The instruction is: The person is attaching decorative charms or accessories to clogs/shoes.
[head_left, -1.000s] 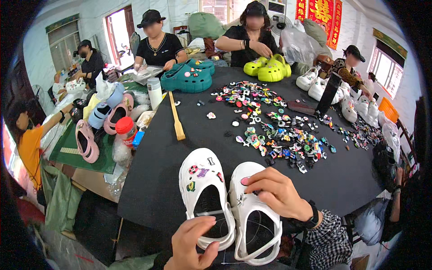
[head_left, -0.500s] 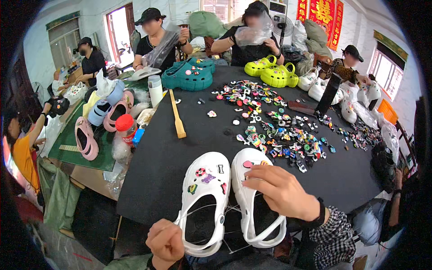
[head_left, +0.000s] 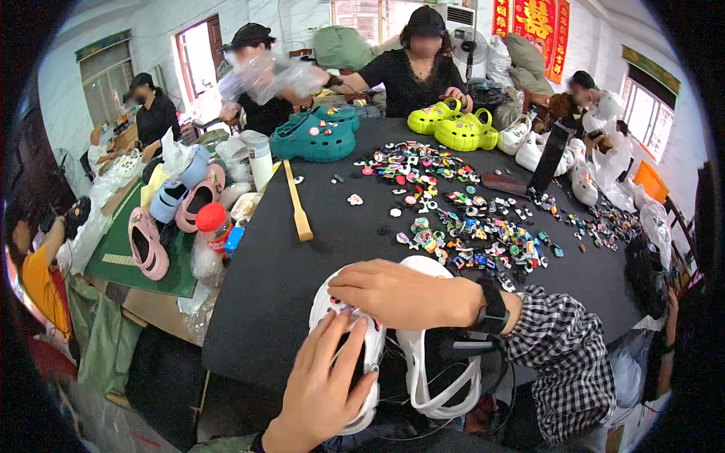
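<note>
A busy workroom with pale walls; in front of me is a dark table (head_left: 253,298), with a heap of small colourful charms (head_left: 487,230) past my hands and a wooden stick (head_left: 297,204) to its left. Close to me, at the near edge, lie two white clogs side by side, toes pointing away.

My right hand (head_left: 415,294) reaches across the right clog (head_left: 424,266) onto the toe of the left clog (head_left: 320,300), fingers together; I cannot tell whether they pinch anything. My left hand (head_left: 321,389) lies spread over the left clog's opening, its fingertips near a purple charm (head_left: 346,309).

A charm could sit crooked or pop loose if pushed off-centre, since my right hand covers much of the toe. Uneven pressure might also tip the clog against its neighbour.

Half a second ago my right hand was on the right clog and my left was curled beside the left one; now both meet on the left clog.
</note>
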